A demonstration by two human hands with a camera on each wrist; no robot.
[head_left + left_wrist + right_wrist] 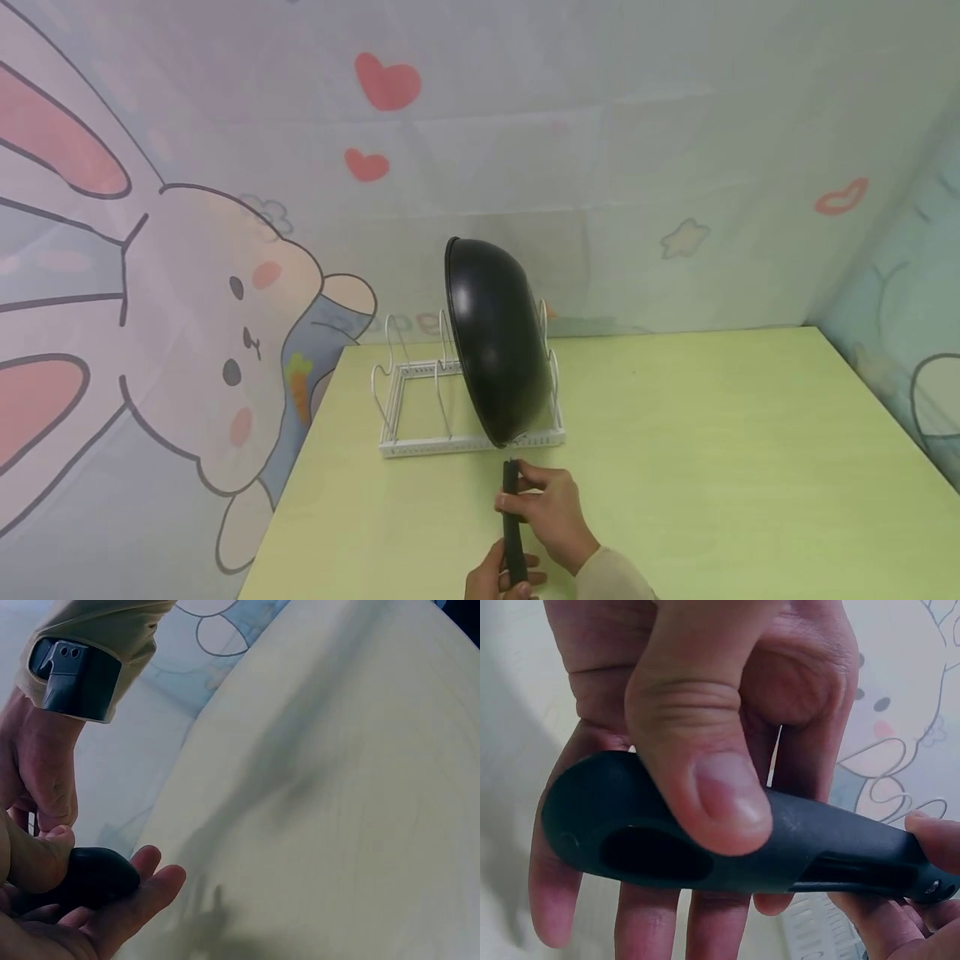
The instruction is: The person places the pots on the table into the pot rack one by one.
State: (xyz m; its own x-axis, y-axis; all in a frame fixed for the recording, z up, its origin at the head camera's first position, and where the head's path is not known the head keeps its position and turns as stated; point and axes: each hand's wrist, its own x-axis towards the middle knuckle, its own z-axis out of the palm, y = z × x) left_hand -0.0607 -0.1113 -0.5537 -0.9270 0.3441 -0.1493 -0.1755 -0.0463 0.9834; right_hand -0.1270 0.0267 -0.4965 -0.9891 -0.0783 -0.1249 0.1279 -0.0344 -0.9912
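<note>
A black wok (495, 342) stands on its side in a white wire rack (472, 446), its rounded underside turned to the right. Just below its lower edge in the head view is a black handle (512, 525), with a narrow gap showing between the two. My right hand (551, 508) pinches the handle's upper end between thumb and fingers. At the lower, rounded end, my left hand (495, 577) holds the handle. In the right wrist view, the left thumb (720, 780) lies across the handle (787, 832) beside its oval hole, with the other fingers behind it.
The rack's curved wire dividers (442, 392) stand up left of the wok. A pale yellow-green tabletop (712, 467) spreads to both sides, and a wall with a cartoon rabbit print (247, 333) closes off the back and left.
</note>
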